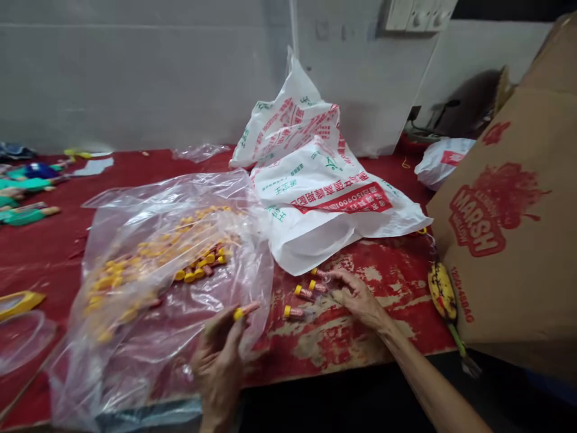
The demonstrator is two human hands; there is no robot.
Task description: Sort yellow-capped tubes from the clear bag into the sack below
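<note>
My left hand is low at the table's front edge and pinches a small tube with a yellow cap at its fingertips. Beside it lies a large clear plastic bag holding several more yellow-capped tubes. My right hand rests flat on the worn red tabletop, fingers stretched toward three loose tubes. It touches the nearest ones and grips none.
A white printed plastic bag is heaped behind the loose tubes. A tilted cardboard box fills the right side, with a spotted banana at its foot. Green toys lie far left. The wall stands behind.
</note>
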